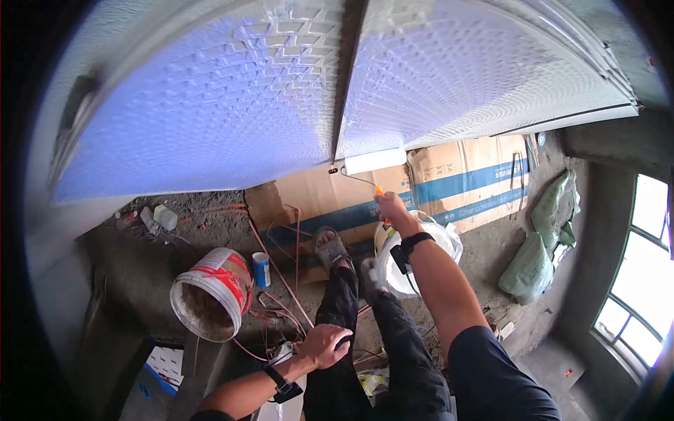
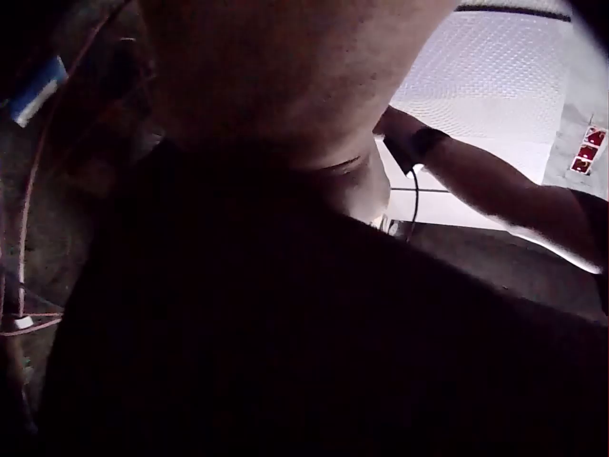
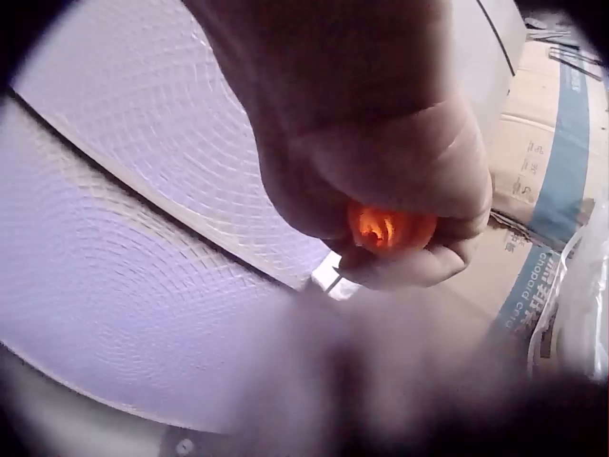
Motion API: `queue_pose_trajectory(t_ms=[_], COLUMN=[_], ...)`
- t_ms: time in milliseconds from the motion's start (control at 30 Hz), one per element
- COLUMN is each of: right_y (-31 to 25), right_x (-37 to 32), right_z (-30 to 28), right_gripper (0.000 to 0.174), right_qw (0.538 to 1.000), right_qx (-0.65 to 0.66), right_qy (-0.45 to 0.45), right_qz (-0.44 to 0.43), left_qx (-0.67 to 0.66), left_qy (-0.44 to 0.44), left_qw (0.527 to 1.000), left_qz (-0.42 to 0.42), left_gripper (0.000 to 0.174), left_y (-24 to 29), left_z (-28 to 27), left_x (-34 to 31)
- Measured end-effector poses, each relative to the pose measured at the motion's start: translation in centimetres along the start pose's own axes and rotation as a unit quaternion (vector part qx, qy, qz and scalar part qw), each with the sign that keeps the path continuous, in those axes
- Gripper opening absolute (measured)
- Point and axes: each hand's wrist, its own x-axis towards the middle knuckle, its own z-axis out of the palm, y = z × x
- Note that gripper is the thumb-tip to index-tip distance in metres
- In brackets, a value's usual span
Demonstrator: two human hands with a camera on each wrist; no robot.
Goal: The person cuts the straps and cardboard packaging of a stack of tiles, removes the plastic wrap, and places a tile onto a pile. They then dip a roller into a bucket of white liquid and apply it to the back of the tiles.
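Note:
My right hand (image 1: 394, 210) grips the orange handle (image 3: 385, 227) of a paint roller, its fingers curled round it. The roller's white sleeve (image 1: 375, 161) lies along the lower edge of a textured panel (image 1: 456, 77) with a bluish-white ridged surface. A second textured panel (image 1: 210, 105) stands to the left, past a dark gap. On the thigh of a dark trouser leg rests my left hand (image 1: 327, 346), near the knee and holding nothing. In the left wrist view, mostly forearm and dark cloth show, and that hand is hidden.
A flattened cardboard box (image 1: 463, 168) covers the floor below the panels. A white bucket (image 1: 397, 270) stands beneath the right arm. To the left are a tipped red-and-white bucket (image 1: 239, 281), a blue can (image 1: 261, 270) and loose pinkish tubing (image 1: 281, 279). Green sacks (image 1: 530, 266) lie right.

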Motion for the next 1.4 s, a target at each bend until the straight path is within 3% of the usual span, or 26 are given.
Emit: queue_pose_trajectory(t_ms=[67,100,133,167,233,267,333,433,467,500,567,600,700,733,900,1033,1233,1400], right_y=[4.1,7.3,10.2,12.6,15.8,13.4,6.6,8.5,11.6,10.2,6.5,6.5,6.0,6.0,2.7,0.0,-5.6,-9.2], right_x=[5.6,9.2,12.3,14.9,18.0,14.8,7.6,7.7,9.2,8.5,5.8,5.6,4.4,3.9,-5.9,-13.7,-24.3,-29.5], right_z=[0.9,0.6,0.6,0.9,1.3,0.5,0.4,-1.1,-2.0,-3.2,-4.9,-5.4,-6.9,-7.0,-9.6,-12.0,-16.2,-18.2], right_gripper=[0.010,0.010,0.010,0.010,0.007,0.007,0.008,0.021,0.027,0.027,0.029,0.028,0.042,0.043,0.045,0.038,0.031,0.030], right_qw=[0.999,0.965,0.873,0.874,0.933,0.933,0.993,0.999,0.962,0.961,0.992,0.993,0.987,0.986,0.970,0.968,0.961,0.947], right_qx=[-0.038,-0.212,-0.377,-0.378,-0.173,-0.174,-0.116,-0.001,-0.158,-0.156,-0.089,-0.059,-0.124,-0.104,-0.135,-0.083,-0.039,-0.014], right_qy=[0.000,-0.036,-0.071,-0.069,-0.113,-0.114,-0.028,0.053,0.075,0.081,0.083,0.100,0.087,0.121,0.172,0.162,0.162,0.161], right_qz=[0.012,-0.150,-0.301,-0.299,-0.295,-0.293,0.018,-0.006,-0.210,-0.214,-0.026,-0.021,-0.058,-0.052,-0.111,-0.175,-0.220,-0.280], left_qx=[-0.026,-0.026,-0.030,-0.035,-0.031,-0.037,-0.056,-0.043,-0.041,-0.036,-0.029,-0.010,0.020,0.028,0.072,0.106,0.126,0.125], left_qy=[0.007,0.017,0.025,0.033,0.031,0.042,0.056,0.042,0.051,0.052,0.064,0.076,0.105,0.115,0.102,0.116,0.026,0.046], left_qw=[1.000,0.999,0.999,0.999,0.999,0.998,0.997,0.998,0.998,0.998,0.998,0.997,0.994,0.992,0.989,0.982,0.981,0.980], left_qz=[0.008,0.013,0.014,0.014,0.011,0.015,0.016,-0.002,0.002,0.008,-0.005,-0.018,-0.031,-0.036,-0.074,-0.107,-0.148,-0.145], left_gripper=[0.026,0.025,0.025,0.025,0.025,0.025,0.023,0.022,0.022,0.022,0.021,0.020,0.019,0.018,0.018,0.016,0.023,0.021], left_y=[-0.1,-1.0,-1.2,-1.1,-1.6,-1.6,-0.7,0.1,0.5,0.7,1.2,2.0,3.8,4.1,7.3,8.0,6.7,6.5], left_z=[-1.6,-1.3,-1.5,-1.7,-1.8,-1.9,-2.1,-1.4,-1.1,-0.6,0.6,1.0,3.0,4.5,9.0,11.0,12.7,13.2], left_x=[0.5,0.4,0.6,0.8,1.2,1.5,1.8,2.6,2.9,3.2,3.6,3.7,4.6,4.9,6.5,6.7,6.4,6.1])
